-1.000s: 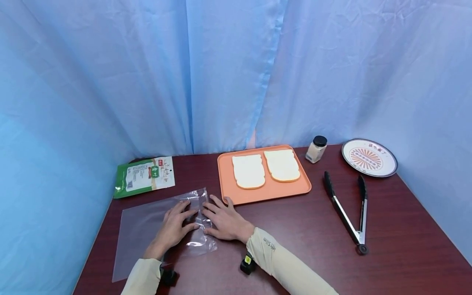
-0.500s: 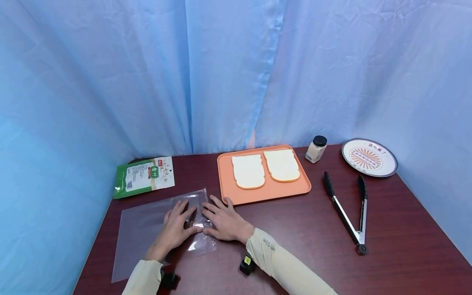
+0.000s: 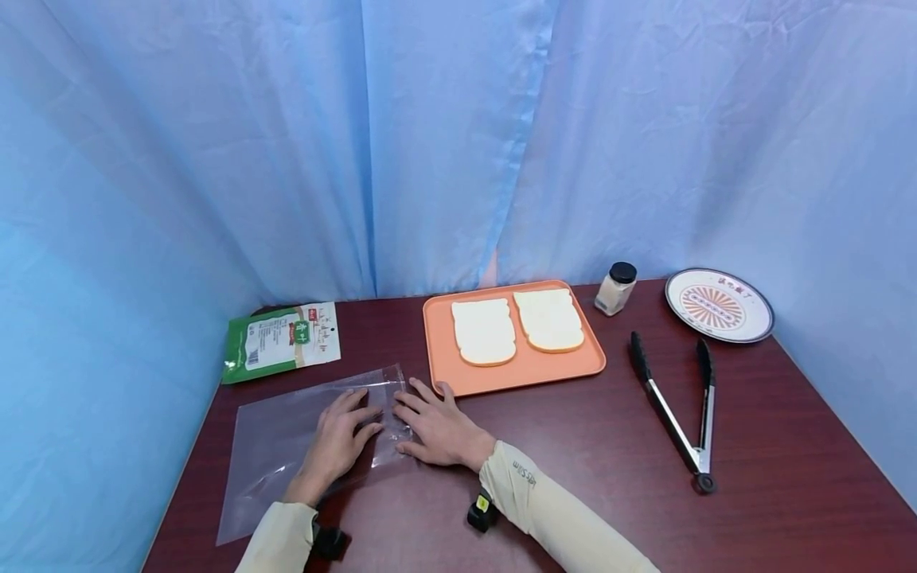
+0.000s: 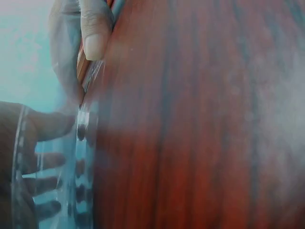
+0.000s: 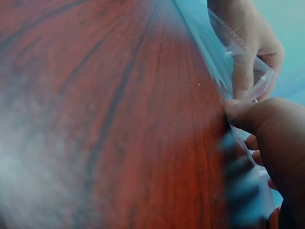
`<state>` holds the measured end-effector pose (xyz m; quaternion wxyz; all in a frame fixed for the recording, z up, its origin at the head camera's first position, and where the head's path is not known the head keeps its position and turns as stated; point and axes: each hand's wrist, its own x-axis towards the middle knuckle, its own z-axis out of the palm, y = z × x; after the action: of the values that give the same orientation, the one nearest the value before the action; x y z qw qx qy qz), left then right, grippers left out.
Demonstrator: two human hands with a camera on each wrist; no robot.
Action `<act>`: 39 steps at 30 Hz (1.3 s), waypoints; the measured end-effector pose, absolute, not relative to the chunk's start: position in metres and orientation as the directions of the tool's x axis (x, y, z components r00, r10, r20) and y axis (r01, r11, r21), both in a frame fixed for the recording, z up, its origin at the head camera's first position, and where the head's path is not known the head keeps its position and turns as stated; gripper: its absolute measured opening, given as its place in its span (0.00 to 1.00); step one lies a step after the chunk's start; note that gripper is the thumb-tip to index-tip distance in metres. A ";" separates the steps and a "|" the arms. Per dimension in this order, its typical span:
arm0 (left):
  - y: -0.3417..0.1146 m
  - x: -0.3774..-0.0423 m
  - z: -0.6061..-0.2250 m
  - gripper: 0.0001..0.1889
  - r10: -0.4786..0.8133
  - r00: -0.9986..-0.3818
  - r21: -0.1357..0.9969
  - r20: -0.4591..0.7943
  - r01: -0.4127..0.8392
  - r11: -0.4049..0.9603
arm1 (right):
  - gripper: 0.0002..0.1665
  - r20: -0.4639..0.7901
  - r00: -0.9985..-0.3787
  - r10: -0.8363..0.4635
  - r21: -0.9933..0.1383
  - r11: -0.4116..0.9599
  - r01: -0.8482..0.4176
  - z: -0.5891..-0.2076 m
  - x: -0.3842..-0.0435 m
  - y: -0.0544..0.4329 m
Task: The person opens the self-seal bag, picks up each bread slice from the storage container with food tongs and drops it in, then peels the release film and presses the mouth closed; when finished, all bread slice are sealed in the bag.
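A large clear plastic bag lies flat on the dark red table, its open-looking end at the right. My left hand rests on it near that end, fingers spread and thumb bent toward them. Facing it, my right hand touches the bag's right edge with extended fingers. In the left wrist view, the left thumb is over the film edge, and the right fingers show through the plastic. In the right wrist view, a bag corner stands up between the hands, beside the right thumb.
An orange tray bearing two bread slices stands behind the right hand. At the back left lies a green and white packet. A black-lidded jar, a patterned plate and spread tongs are on the right.
My left thumb reached farther right half a second ago and is now drawn back toward the fingers. The bag's lower right edge has shifted inward and up. The right hand stays in place.
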<state>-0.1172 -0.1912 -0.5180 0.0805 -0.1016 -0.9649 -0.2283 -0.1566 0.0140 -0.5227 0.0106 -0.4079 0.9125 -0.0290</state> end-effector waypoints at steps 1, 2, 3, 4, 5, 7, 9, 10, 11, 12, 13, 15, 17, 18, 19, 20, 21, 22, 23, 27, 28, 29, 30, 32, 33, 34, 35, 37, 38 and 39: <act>-0.192 -0.117 -0.519 0.14 0.162 -0.959 0.433 0.231 0.251 0.866 | 0.36 0.001 -0.667 -0.745 -0.063 0.666 -0.744 -0.522 -0.157 0.014; -0.192 -0.118 -0.519 0.14 0.167 -0.950 0.438 0.266 0.273 0.857 | 0.36 -0.002 -0.668 -0.745 -0.064 0.666 -0.743 -0.522 -0.157 0.014; -0.192 -0.118 -0.520 0.13 0.170 -0.940 0.440 0.297 0.293 0.849 | 0.36 -0.005 -0.668 -0.744 -0.065 0.667 -0.742 -0.522 -0.157 0.014; -0.193 -0.119 -0.520 0.13 0.174 -0.928 0.440 0.330 0.314 0.841 | 0.36 -0.008 -0.669 -0.743 -0.066 0.668 -0.742 -0.522 -0.157 0.014; -0.193 -0.120 -0.521 0.13 0.175 -0.916 0.439 0.360 0.332 0.835 | 0.36 -0.009 -0.669 -0.743 -0.066 0.668 -0.741 -0.522 -0.157 0.014; -0.194 -0.120 -0.522 0.13 0.174 -0.894 0.439 0.412 0.362 0.822 | 0.36 -0.005 -0.668 -0.744 -0.060 0.667 -0.742 -0.522 -0.158 0.014; -0.195 -0.121 -0.522 0.13 0.169 -0.881 0.441 0.442 0.377 0.814 | 0.36 -0.002 -0.667 -0.745 -0.060 0.666 -0.744 -0.522 -0.158 0.014; -0.195 -0.121 -0.522 0.13 0.168 -0.875 0.441 0.455 0.385 0.811 | 0.36 0.001 -0.665 -0.746 -0.059 0.664 -0.745 -0.522 -0.158 0.014; -0.195 -0.122 -0.522 0.13 0.165 -0.871 0.441 0.463 0.388 0.809 | 0.36 0.004 -0.664 -0.748 -0.059 0.663 -0.747 -0.522 -0.158 0.014; -0.195 -0.122 -0.522 0.12 0.164 -0.868 0.439 0.469 0.390 0.809 | 0.36 0.007 -0.663 -0.748 -0.058 0.662 -0.747 -0.522 -0.158 0.014; -0.195 -0.122 -0.522 0.12 0.160 -0.867 0.441 0.472 0.389 0.809 | 0.36 0.006 -0.663 -0.749 -0.062 0.661 -0.748 -0.522 -0.158 0.014; -0.194 -0.122 -0.521 0.10 0.152 -0.869 0.445 0.470 0.382 0.810 | 0.36 0.009 -0.662 -0.749 -0.062 0.660 -0.748 -0.522 -0.157 0.014; -0.194 -0.122 -0.520 0.08 0.140 -0.873 0.452 0.467 0.372 0.810 | 0.36 0.008 -0.663 -0.748 -0.059 0.662 -0.747 -0.522 -0.157 0.015; -0.193 -0.122 -0.519 0.07 0.134 -0.874 0.453 0.467 0.367 0.813 | 0.36 0.006 -0.664 -0.748 -0.058 0.663 -0.747 -0.522 -0.157 0.014; -0.193 -0.122 -0.519 0.06 0.129 -0.875 0.454 0.468 0.363 0.814 | 0.36 0.005 -0.665 -0.747 -0.056 0.664 -0.746 -0.522 -0.157 0.014; -0.193 -0.122 -0.519 0.06 0.127 -0.874 0.451 0.470 0.361 0.816 | 0.36 0.004 -0.666 -0.746 -0.054 0.665 -0.745 -0.522 -0.157 0.014; -0.193 -0.122 -0.518 0.05 0.125 -0.874 0.449 0.470 0.358 0.819 | 0.36 0.002 -0.667 -0.745 -0.051 0.666 -0.744 -0.522 -0.157 0.014; -0.193 -0.122 -0.517 0.05 0.124 -0.873 0.446 0.472 0.357 0.821 | 0.36 0.001 -0.668 -0.745 -0.049 0.667 -0.744 -0.522 -0.157 0.014; -0.193 -0.122 -0.517 0.05 0.122 -0.874 0.443 0.470 0.354 0.824 | 0.36 0.000 -0.668 -0.744 -0.048 0.668 -0.743 -0.522 -0.157 0.014; -0.193 -0.122 -0.513 0.05 0.119 -0.888 0.453 0.444 0.337 0.826 | 0.36 -0.003 -0.670 -0.743 -0.048 0.669 -0.742 -0.522 -0.157 0.014; -0.194 -0.122 -0.512 0.05 0.117 -0.892 0.458 0.437 0.333 0.824 | 0.36 -0.004 -0.670 -0.742 -0.049 0.669 -0.741 -0.522 -0.156 0.014; -0.194 -0.122 -0.512 0.05 0.115 -0.896 0.462 0.429 0.327 0.824 | 0.36 -0.006 -0.670 -0.742 -0.051 0.670 -0.741 -0.522 -0.156 0.013; -0.195 -0.122 -0.510 0.05 0.115 -0.898 0.468 0.425 0.326 0.821 | 0.36 -0.007 -0.670 -0.742 -0.053 0.670 -0.741 -0.521 -0.156 0.013; -0.196 -0.123 -0.509 0.05 0.112 -0.902 0.476 0.417 0.321 0.819 | 0.36 -0.009 -0.671 -0.741 -0.055 0.670 -0.740 -0.521 -0.157 0.013; -0.196 -0.123 -0.508 0.05 0.111 -0.903 0.478 0.415 0.320 0.818 | 0.36 -0.010 -0.671 -0.741 -0.056 0.671 -0.740 -0.521 -0.157 0.013; -0.196 -0.124 -0.507 0.05 0.109 -0.905 0.480 0.412 0.318 0.818 | 0.36 -0.011 -0.671 -0.741 -0.055 0.671 -0.740 -0.521 -0.157 0.013; -0.197 -0.124 -0.507 0.05 0.109 -0.906 0.480 0.410 0.316 0.819 | 0.36 -0.012 -0.671 -0.742 -0.054 0.670 -0.740 -0.521 -0.157 0.013; -0.197 -0.125 -0.505 0.05 0.107 -0.907 0.479 0.407 0.311 0.821 | 0.36 -0.014 -0.669 -0.743 -0.052 0.669 -0.742 -0.521 -0.157 0.013; -0.197 -0.125 -0.505 0.05 0.105 -0.907 0.482 0.408 0.311 0.819 | 0.36 -0.014 -0.668 -0.744 -0.051 0.668 -0.743 -0.521 -0.157 0.013; -0.197 -0.125 -0.504 0.05 0.102 -0.907 0.483 0.409 0.311 0.818 | 0.36 -0.015 -0.667 -0.745 -0.050 0.667 -0.744 -0.521 -0.157 0.013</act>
<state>-0.1248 -0.1969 -0.5041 0.1858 -0.1104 -0.9352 -0.2804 -0.1572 0.0132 -0.5214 0.0173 -0.4078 0.9127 -0.0198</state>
